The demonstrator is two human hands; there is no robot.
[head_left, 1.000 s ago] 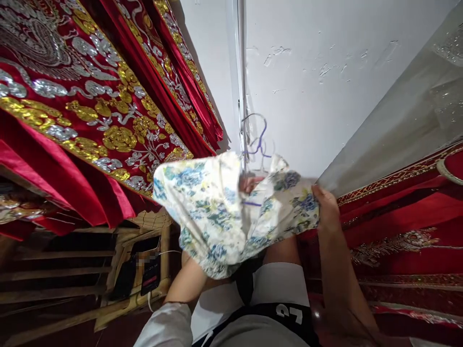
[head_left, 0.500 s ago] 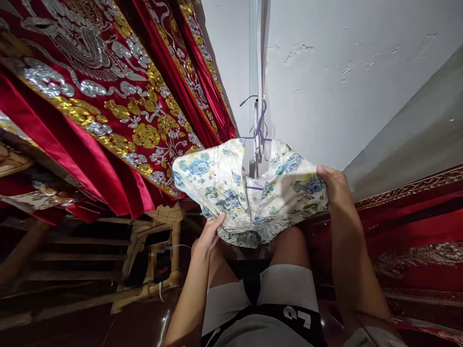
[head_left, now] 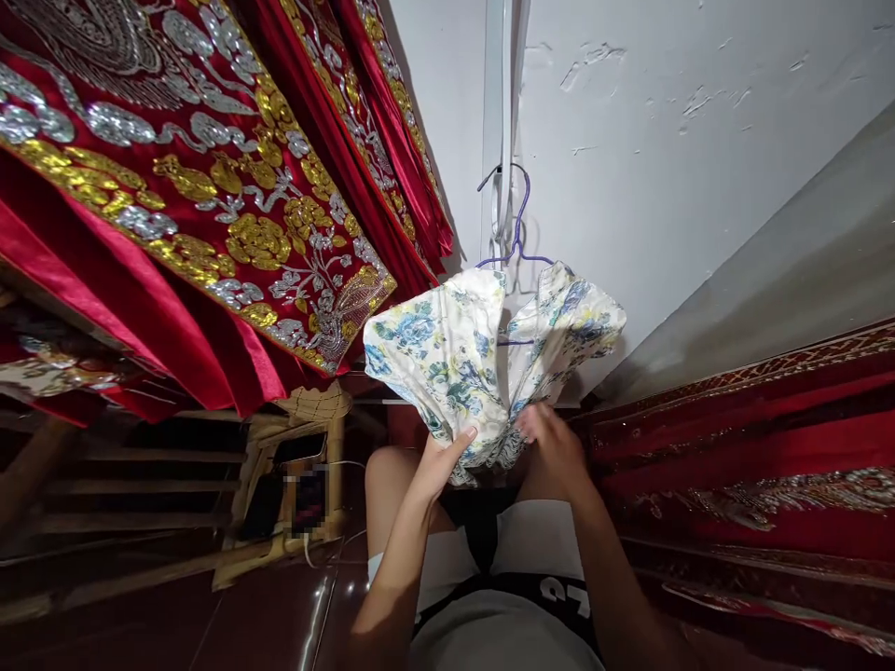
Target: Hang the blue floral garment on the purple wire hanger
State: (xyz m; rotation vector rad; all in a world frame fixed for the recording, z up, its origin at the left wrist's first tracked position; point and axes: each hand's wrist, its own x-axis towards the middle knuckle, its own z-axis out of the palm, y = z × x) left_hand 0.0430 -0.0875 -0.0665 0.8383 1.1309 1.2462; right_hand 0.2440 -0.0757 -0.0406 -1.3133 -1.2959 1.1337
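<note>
A white top with blue, green and yellow flowers (head_left: 447, 359) hangs in front of me on a purple wire hanger (head_left: 518, 219). The hanger's hook is caught on a small hook by the wall. The top has short sleeves, an open V neck and a gathered, dark-patterned lower part. My left hand (head_left: 442, 457) grips its lower left side, thumb lying on the front and fingers hidden behind the cloth. At the lower right front, my right hand (head_left: 552, 438) is close against the fabric with fingers curled in. Those fingers are smeared by motion, so a hold cannot be made out.
Red drapes with gold and silver sequin embroidery (head_left: 280, 233) hang at the left. Below them stands a bamboo chair (head_left: 336, 466) with a phone-like device and a white cable. Red embroidered fabric (head_left: 769, 475) lies along the right. A white wall (head_left: 629, 177) rises behind the hanger.
My right hand has let go of the right sleeve and come down and left to the lower front. The top sits narrower, its right side folded inward. My left hand still holds the left side.
</note>
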